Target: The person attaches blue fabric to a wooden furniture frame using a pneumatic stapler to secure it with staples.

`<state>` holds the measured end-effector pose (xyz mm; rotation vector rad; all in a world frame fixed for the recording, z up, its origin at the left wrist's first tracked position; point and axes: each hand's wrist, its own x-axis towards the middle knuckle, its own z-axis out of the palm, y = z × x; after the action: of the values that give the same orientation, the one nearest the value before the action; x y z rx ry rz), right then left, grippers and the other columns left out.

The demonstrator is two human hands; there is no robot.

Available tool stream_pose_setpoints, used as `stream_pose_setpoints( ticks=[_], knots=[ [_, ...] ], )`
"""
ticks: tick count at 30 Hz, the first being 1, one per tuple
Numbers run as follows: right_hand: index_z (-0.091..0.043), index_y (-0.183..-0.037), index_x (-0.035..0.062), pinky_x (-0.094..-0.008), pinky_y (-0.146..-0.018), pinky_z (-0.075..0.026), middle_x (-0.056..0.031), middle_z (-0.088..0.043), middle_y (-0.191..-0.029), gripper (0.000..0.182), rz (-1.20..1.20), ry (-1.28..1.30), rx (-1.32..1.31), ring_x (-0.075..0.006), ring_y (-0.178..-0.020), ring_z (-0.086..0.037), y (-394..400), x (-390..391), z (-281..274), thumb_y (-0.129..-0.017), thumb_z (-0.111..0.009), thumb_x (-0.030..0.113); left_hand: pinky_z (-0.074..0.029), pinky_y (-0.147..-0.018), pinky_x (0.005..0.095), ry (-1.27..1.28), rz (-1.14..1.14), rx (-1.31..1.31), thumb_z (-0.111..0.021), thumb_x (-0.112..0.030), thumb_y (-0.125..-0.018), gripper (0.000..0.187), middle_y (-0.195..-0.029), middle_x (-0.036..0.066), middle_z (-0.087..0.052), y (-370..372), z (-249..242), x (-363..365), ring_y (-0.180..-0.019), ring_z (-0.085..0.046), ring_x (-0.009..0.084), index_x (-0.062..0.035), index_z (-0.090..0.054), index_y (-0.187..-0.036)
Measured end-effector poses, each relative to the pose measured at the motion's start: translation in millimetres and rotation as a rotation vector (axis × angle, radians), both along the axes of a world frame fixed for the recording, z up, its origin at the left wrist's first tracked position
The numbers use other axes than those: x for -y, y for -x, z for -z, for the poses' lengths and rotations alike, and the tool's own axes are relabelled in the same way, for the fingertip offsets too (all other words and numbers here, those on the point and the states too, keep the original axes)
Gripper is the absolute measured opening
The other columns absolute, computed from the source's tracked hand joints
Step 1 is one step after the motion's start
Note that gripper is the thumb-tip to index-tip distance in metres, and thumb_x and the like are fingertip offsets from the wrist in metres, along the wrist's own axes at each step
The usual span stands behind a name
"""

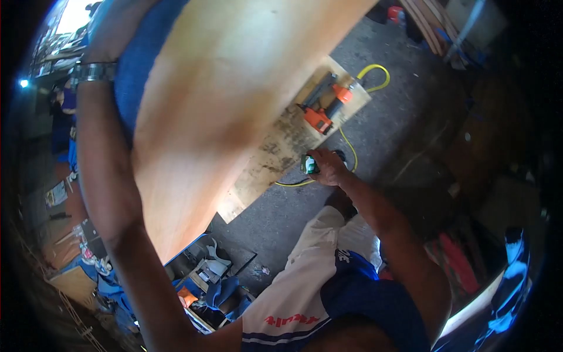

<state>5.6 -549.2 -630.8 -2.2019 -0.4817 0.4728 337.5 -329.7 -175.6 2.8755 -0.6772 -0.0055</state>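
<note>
My right hand (329, 166) is closed around a small green-and-white object (309, 165), whose kind I cannot make out, beside the edge of a low wooden board (267, 161). My left arm reaches up along a large pale wooden panel (199, 105) with a blue edge (153, 53). My left hand (120, 26), above a metal watch (95, 71), is at the panel's upper left; its fingers are out of sight. An orange-and-black nail gun (326, 105) lies on the board, apart from both hands.
A yellow hose (375, 75) loops over the dark floor (404, 117) and around the board. Tools and loose items (214, 281) lie in a heap below the panel. Long strips (431, 26) lean at upper right. More clutter (99, 258) lines the left side.
</note>
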Motion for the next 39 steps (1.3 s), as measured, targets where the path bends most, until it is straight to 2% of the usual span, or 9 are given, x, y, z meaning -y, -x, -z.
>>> stream_pose_setpoints(
  ticks=[4, 11, 16, 25, 28, 31, 32, 33, 39],
  knots=[
    [-0.051, -0.138, 0.0061, -0.0489, -0.103, -0.048, -0.0245, -0.063, -0.125, 0.078, -0.071, -0.094, 0.05, -0.0396, -0.119, -0.06, -51.4, -73.4, 44.8, -0.071, -0.08, 0.033, -0.042, -0.11, 0.045, 0.009, -0.103, 0.078, -0.065, -0.067, -0.084, 0.092, -0.141, 0.028, -0.054, 38.5, -16.9, 20.1, -0.131, -0.053, 0.0406, -0.0025, -0.045, -0.147],
    [-0.05, -0.136, 0.0027, -0.0468, -0.102, -0.048, -0.0233, -0.059, -0.127, 0.076, -0.086, -0.076, -0.041, -0.0399, -0.122, -0.057, -92.2, -76.1, -59.3, -0.073, -0.083, 0.028, -0.045, -0.107, 0.0462, 0.126, -0.197, 0.179, -0.075, -0.059, -0.079, 0.083, -0.139, 0.02, -0.054, 82.4, -47.5, 43.8, -0.132, -0.051, 0.0361, -0.003, -0.057, -0.138],
    [-0.05, -0.135, 0.0022, -0.0425, -0.096, -0.051, -0.0214, -0.063, -0.12, 0.076, 0.017, -0.252, -0.068, -0.0381, -0.113, -0.063, -77.5, -19.4, -118.0, -0.071, -0.085, 0.022, -0.05, -0.097, 0.0498, 0.109, -0.115, 0.275, -0.077, -0.055, -0.077, 0.079, -0.125, 0.018, -0.059, 83.5, -46.5, 43.5, -0.118, -0.058, 0.0362, -0.0018, -0.058, -0.132],
    [-0.045, -0.139, 0.005, -0.0456, -0.102, -0.048, -0.0212, -0.06, -0.122, 0.083, 0.193, -0.217, 0.027, -0.0361, -0.117, -0.06, -40.5, 134.9, -90.1, -0.068, -0.086, 0.015, -0.038, -0.109, 0.054, -0.057, -0.281, 0.718, -0.07, -0.035, -0.088, 0.057, -0.145, 0.013, -0.05, 134.9, 4.8, 83.8, -0.133, -0.049, 0.0323, -0.0062, -0.056, -0.135],
    [-0.054, -0.126, 0.005, -0.045, -0.091, -0.053, -0.015, -0.066, -0.113, 0.063, 0.312, -0.405, 0.09, -0.0341, -0.103, -0.066, -51.3, 156.9, -107.0, -0.07, -0.082, 0.012, -0.041, -0.106, 0.0514, 0.072, -0.255, 0.843, -0.072, -0.025, -0.087, 0.05, -0.141, 0.014, -0.055, 166.9, 18.9, 94.6, -0.128, -0.053, 0.0336, -0.0056, -0.06, -0.131],
    [-0.045, -0.136, 0.0059, -0.0405, -0.097, -0.053, -0.0159, -0.063, -0.118, 0.071, 0.137, -0.656, -0.048, -0.0288, -0.108, -0.065, -79.3, 171.0, -103.5, -0.076, -0.082, 0.013, -0.052, -0.088, 0.0402, 0.487, -0.305, 0.615, -0.067, -0.012, -0.093, 0.033, -0.118, 0.014, -0.069, 211.8, 67.5, 124.2, -0.106, -0.066, 0.0298, -0.0033, -0.064, -0.125],
    [-0.046, -0.136, 0.0057, -0.0391, -0.101, -0.05, -0.0139, -0.059, -0.124, 0.069, 0.165, -0.273, 0.096, -0.0248, -0.114, -0.062, -81.8, 178.1, -159.2, -0.077, -0.081, 0.007, -0.054, -0.083, 0.0369, 0.686, -0.417, 0.357, -0.064, -0.012, -0.097, 0.029, -0.113, 0.013, -0.071, 230.3, 97.6, 136.7, -0.1, -0.069, 0.0266, -0.0026, -0.064, -0.125],
    [-0.046, -0.137, 0.0051, -0.0394, -0.101, -0.05, -0.0139, -0.058, -0.126, 0.071, 0.13, -0.453, -0.037, -0.025, -0.116, -0.061, -86.7, 177.6, -177.8, -0.076, -0.082, 0.007, -0.054, -0.082, 0.0331, 0.836, -0.538, 0.027, -0.057, -0.018, -0.103, 0.029, -0.111, 0.013, -0.072, 244.6, 128.6, 150.0, -0.095, -0.07, 0.0199, -0.0013, -0.062, -0.126],
    [-0.05, -0.138, 0.0078, -0.0443, -0.097, -0.051, -0.0194, -0.063, -0.124, 0.077, 0.048, -0.49, 0.289, -0.0375, -0.115, -0.062, -101.7, 191.1, -206.6, -0.074, -0.086, 0.031, -0.057, -0.089, 0.0371, 1.556, -0.569, -0.701, -0.05, -0.028, -0.108, 0.044, -0.13, 0.01, -0.063, 294.0, 221.7, 212.2, -0.11, -0.066, 0.0211, -0.0042, -0.05, -0.144]
  ],
)
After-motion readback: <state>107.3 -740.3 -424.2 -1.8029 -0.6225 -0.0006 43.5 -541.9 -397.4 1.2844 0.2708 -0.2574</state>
